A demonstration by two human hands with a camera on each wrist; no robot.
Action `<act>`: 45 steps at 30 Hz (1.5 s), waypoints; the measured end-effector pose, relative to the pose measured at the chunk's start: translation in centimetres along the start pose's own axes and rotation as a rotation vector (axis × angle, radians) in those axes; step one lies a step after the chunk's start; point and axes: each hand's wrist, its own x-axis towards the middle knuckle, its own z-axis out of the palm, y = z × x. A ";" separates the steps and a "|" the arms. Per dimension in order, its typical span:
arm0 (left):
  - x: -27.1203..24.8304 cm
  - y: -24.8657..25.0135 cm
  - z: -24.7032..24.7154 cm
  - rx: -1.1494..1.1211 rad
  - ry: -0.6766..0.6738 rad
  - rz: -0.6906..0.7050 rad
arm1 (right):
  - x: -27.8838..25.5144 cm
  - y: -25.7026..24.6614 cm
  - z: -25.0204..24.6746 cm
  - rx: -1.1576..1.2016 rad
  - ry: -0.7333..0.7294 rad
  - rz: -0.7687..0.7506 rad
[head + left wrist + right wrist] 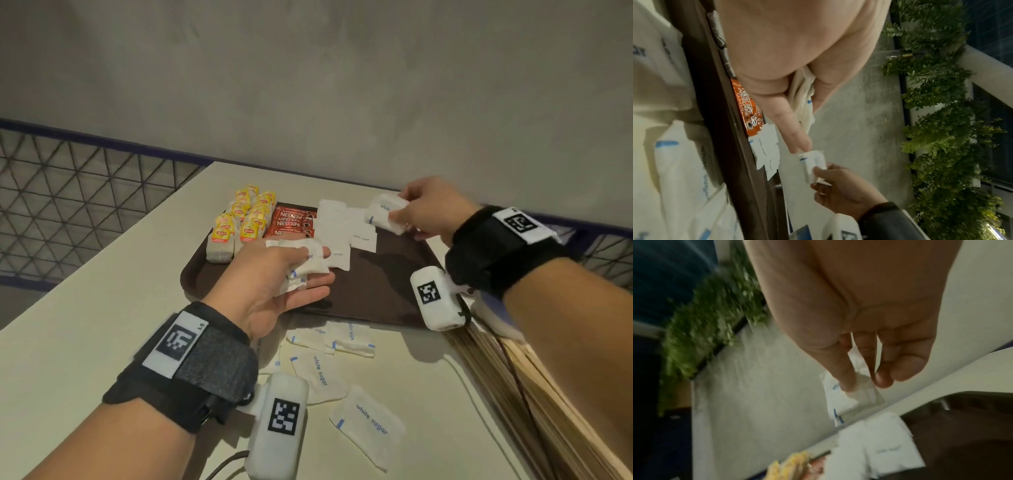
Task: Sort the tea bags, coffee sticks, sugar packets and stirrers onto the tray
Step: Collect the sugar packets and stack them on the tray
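Note:
A brown tray (376,294) lies on the cream table. Yellow tea bags (245,219) fill its far left, red coffee sticks (291,221) lie beside them, and white sugar packets (342,226) are spread to their right. My left hand (291,274) hovers over the tray's near edge and holds a bunch of sugar packets (301,267) between thumb and fingers; the same bunch of packets (803,95) shows in the left wrist view. My right hand (414,212) pinches a small stack of sugar packets (387,212) above the tray's far right; the stack (846,395) hangs below my fingers.
Several loose sugar packets (366,425) lie on the table in front of the tray. A bundle of wooden stirrers (534,394) lies at the right table edge. A wire mesh fence (68,192) stands left, a grey wall behind.

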 end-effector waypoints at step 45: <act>1.4 -0.8 -0.3 -0.123 -0.083 -0.003 | 8.0 3.6 6.5 -0.330 -0.282 0.063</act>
